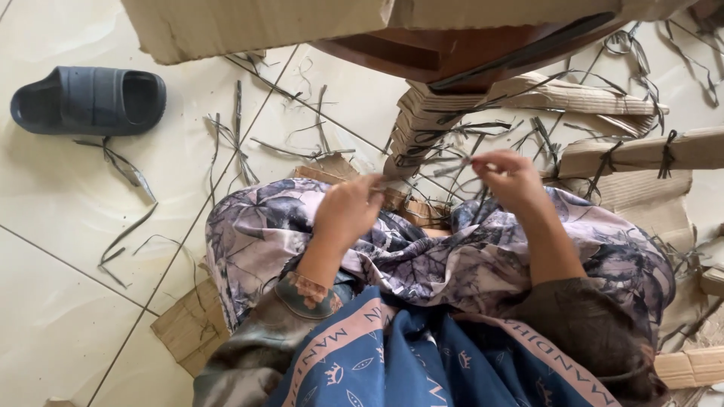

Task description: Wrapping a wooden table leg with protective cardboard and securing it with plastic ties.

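I sit on the floor with a purple floral cloth [422, 256] over my knees. My left hand [348, 209] is curled shut on the near end of a thin grey strip [422, 172]. My right hand [507, 178] pinches the strip's far end between thumb and fingers. The strip is stretched between both hands above my lap. Just beyond them stands a stack of folded cardboard [422, 124] tied with dark strips.
A dark slipper [90, 99] lies at the far left on the pale tiled floor [68, 226]. Loose dark strips [234, 143] are scattered about. Tied cardboard bundles [641, 151] lie to the right, a cardboard sheet [256, 26] and a brown wooden piece [445, 49] overhead.
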